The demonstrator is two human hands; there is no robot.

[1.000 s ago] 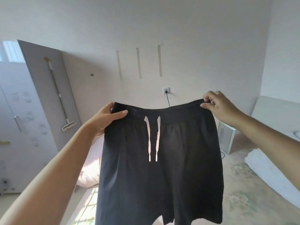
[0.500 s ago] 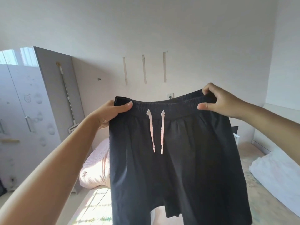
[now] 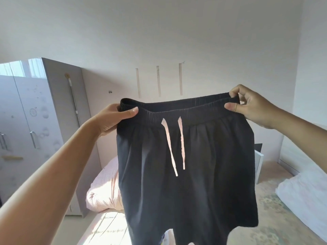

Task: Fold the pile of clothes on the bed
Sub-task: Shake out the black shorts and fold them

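Your left hand (image 3: 113,119) pinches the left end of the waistband, thumb flat across the front, fingers hidden behind the cloth. Your right hand (image 3: 247,105) pinches the right end between thumb and forefinger, the other fingers loosely curled above. Both arms are stretched out in front of you, so the black shorts (image 3: 185,165) hang in the air, spread wide, clear of the bed (image 3: 283,227) below.

Handling, judged from the drape: light, thin, soft fabric, no stiffness at all. The legs hang limp and gather in loose pleats under the elastic. It should fold flat easily but won't keep shape unaided, so lay it down before creasing. The elastic waistband is the thickest, firmest part, so it's your best hold; the corners you have now look right. The hem corners are the next grip for folding in half, though the hem runs partly out of view at the bottom. The two white drawstrings (image 3: 174,147) dangle free down the front; tuck them in or they'll stick out of the fold.

Farther off: a pink striped bundle (image 3: 104,190) left of the shorts, something white (image 3: 304,197) at right. Against the back wall, a grey wardrobe (image 3: 35,121) with a mop (image 3: 73,98) leaning on it.
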